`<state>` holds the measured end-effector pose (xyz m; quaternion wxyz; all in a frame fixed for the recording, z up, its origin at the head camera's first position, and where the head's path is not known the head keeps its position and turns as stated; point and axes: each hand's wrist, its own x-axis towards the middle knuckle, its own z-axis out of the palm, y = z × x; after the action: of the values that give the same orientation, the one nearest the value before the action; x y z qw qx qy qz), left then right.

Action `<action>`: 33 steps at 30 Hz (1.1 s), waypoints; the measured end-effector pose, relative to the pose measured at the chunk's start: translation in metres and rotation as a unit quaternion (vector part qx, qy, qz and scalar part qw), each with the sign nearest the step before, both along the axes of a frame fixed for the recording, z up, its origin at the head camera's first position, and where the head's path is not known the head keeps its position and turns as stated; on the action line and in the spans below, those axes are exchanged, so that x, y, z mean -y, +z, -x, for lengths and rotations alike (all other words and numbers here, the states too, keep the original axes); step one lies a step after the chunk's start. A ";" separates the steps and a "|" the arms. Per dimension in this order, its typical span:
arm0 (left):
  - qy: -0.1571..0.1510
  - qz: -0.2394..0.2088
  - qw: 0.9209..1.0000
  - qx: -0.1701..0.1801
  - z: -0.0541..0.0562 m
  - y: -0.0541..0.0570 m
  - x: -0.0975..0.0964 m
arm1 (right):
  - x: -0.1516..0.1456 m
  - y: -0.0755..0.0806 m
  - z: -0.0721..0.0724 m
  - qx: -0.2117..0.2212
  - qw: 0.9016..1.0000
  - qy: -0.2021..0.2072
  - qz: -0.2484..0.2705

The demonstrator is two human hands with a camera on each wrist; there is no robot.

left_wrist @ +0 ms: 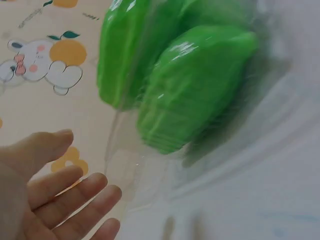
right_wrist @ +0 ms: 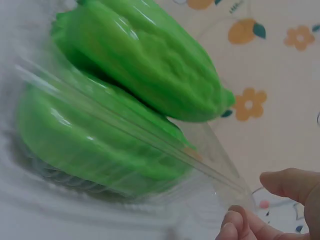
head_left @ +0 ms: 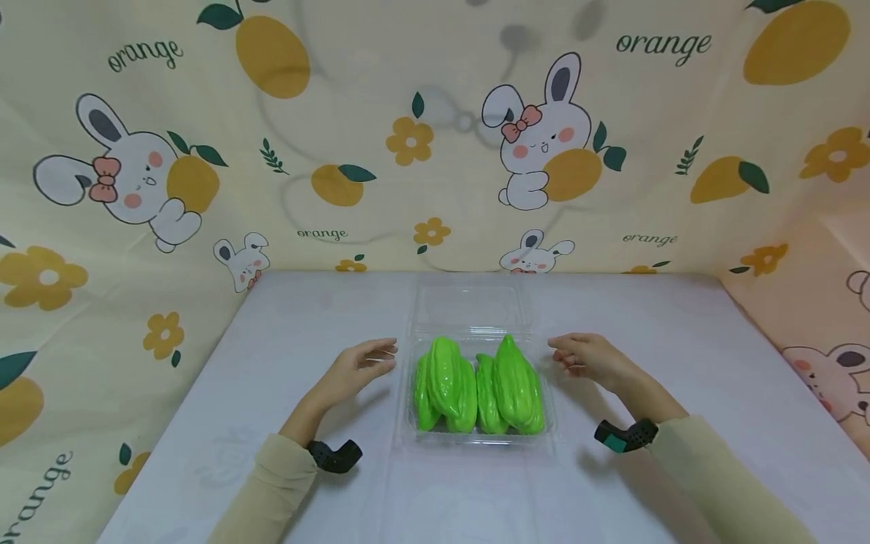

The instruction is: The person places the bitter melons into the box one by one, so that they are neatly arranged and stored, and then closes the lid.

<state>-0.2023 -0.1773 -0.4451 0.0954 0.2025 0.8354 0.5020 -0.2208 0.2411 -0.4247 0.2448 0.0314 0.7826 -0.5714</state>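
Note:
A clear plastic clamshell box [head_left: 476, 440] sits on the table with its lid [head_left: 469, 302] folded back, away from the person. Inside it several glossy, ridged green vegetables [head_left: 445, 378], like bitter melons with pointed ends, are stacked in two side-by-side groups. Left of the box hovers the left hand [head_left: 360, 369], fingers extended and spread, touching nothing; the left wrist view shows its bare palm [left_wrist: 30, 220] beside the box wall. On the other side is the right hand [head_left: 587, 359], fingers loosely bent and holding nothing. Its fingertips [right_wrist: 235, 217] appear close to the box edge in the right wrist view; contact cannot be told.
White tabletop [head_left: 306, 317] extends around the box. A cream cloth [head_left: 367, 91] printed with rabbits and oranges hangs behind and along the sides. Black wrist devices [head_left: 336, 457] sit on both forearms, below light sleeves [head_left: 272, 483].

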 end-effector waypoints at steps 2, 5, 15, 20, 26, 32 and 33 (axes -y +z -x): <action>0.011 -0.006 1.000 0.016 0.008 0.002 0.002 | -0.002 -0.002 0.006 0.036 0.998 -0.020 0.050; 0.022 -0.029 0.998 0.045 0.022 0.003 0.003 | -0.004 -0.004 0.014 0.085 0.988 -0.056 0.119; 0.056 -0.083 0.979 0.178 0.063 -0.008 0.000 | -0.003 -0.006 0.033 0.124 0.972 -0.105 0.171; 0.065 -0.085 0.974 0.202 0.077 -0.010 -0.007 | 0.001 -0.003 0.038 0.121 0.969 -0.110 0.183; 0.072 -0.090 0.970 0.215 0.089 -0.004 -0.021 | 0.005 0.000 0.041 0.108 0.973 -0.108 0.172; 0.088 -0.095 0.966 0.225 0.094 -0.003 -0.032 | 0.011 0.002 0.040 0.095 0.973 -0.098 0.187; 0.093 -0.094 0.965 0.226 0.095 -0.003 -0.033 | 0.012 0.002 0.040 0.092 0.973 -0.096 0.187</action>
<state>-0.2974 -0.1443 -0.4479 0.2146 0.0131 0.7562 0.6180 -0.2610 0.2292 -0.4232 0.2609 0.1127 0.6296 -0.7231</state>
